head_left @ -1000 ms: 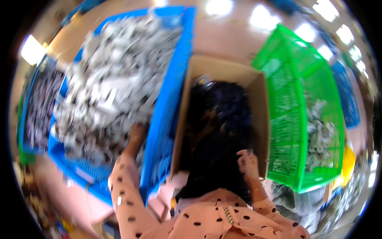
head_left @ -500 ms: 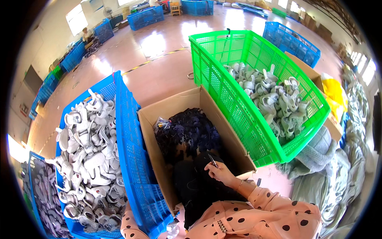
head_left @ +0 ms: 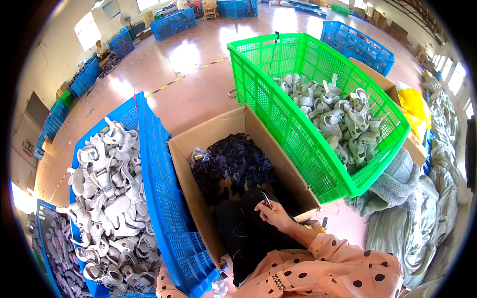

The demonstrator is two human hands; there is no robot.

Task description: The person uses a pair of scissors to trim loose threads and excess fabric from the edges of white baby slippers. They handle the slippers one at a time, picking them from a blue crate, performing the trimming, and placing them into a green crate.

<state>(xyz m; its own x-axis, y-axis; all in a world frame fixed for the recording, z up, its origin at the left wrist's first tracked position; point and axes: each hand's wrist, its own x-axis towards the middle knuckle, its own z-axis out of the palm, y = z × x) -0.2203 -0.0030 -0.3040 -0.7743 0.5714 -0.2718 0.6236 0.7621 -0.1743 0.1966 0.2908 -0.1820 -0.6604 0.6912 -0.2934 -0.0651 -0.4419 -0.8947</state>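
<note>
My right hand is closed around a slim dark tool with a shiny metal tip, too small to name exactly. It rests over my black-trousered knee, above the near end of a cardboard box. My left hand is hidden behind the wall of a blue plastic crate; only the polka-dot sleeve shows at its near end. Light grey shoe uppers fill that crate. More grey shoe uppers lie in a green crate to the right.
Dark fabric scraps and a small clear plastic bag lie in the cardboard box. Purplish-grey pieces fill another crate at far left. Pale sheeting covers the right side. A seated person is far off, upper left.
The view has shifted slightly, so the crates appear a little further left. My right hand stays over the knee with the slim tool. The left hand remains hidden.
</note>
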